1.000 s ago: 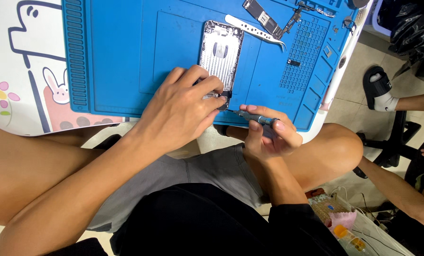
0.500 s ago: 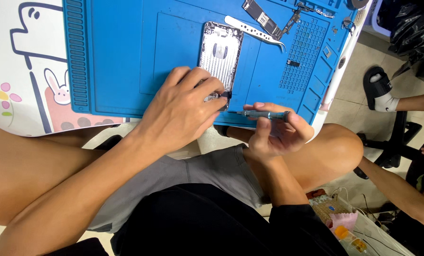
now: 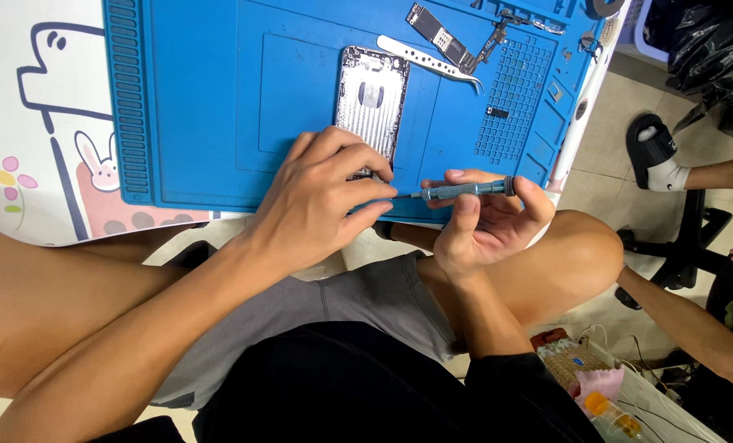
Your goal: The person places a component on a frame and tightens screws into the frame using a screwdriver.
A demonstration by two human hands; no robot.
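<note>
My right hand (image 3: 485, 226) is half curled and holds a small screwdriver (image 3: 461, 191) lying sideways across the fingers, its thin tip pointing toward my left hand (image 3: 325, 197). The left hand is loosely closed, fingertips pinched at the near end of the phone shell (image 3: 372, 102), which lies face down on the blue mat (image 3: 211, 98) just beyond those knuckles. I cannot tell whether the pinch holds a screw.

The risks I see: the tip sits very near my left fingers, so a slip could jab them. Any tiny screw could drop off the mat's near edge onto my lap. The tweezers (image 3: 428, 59) and circuit board (image 3: 442, 37) lie farther beyond the right hand, where a careless reach could knock them.
</note>
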